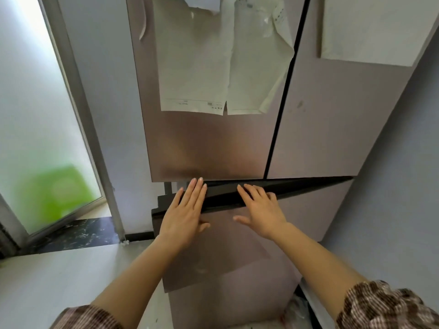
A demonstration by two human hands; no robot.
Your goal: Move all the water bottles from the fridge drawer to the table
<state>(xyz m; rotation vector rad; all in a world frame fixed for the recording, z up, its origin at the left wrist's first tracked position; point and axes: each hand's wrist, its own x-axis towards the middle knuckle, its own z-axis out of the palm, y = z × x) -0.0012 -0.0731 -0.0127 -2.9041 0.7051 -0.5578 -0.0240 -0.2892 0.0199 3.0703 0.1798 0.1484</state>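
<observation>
A brownish fridge fills the head view. Its upper drawer (308,210) stands slightly ajar, more on the left, with a dark gap along its top edge. My left hand (185,210) lies flat with straight fingers on the drawer's front, fingertips at the top edge. My right hand (261,212) also lies flat on the front, fingers reaching over the dark top edge. No water bottle and no table are in view; the drawer's inside is hidden.
Two upper fridge doors (209,143) carry taped paper sheets (213,67). A lower drawer front (213,264) sits below my arms. A frosted glass door (35,115) and a dark marble threshold (78,233) are at the left. A grey wall (392,186) is at the right.
</observation>
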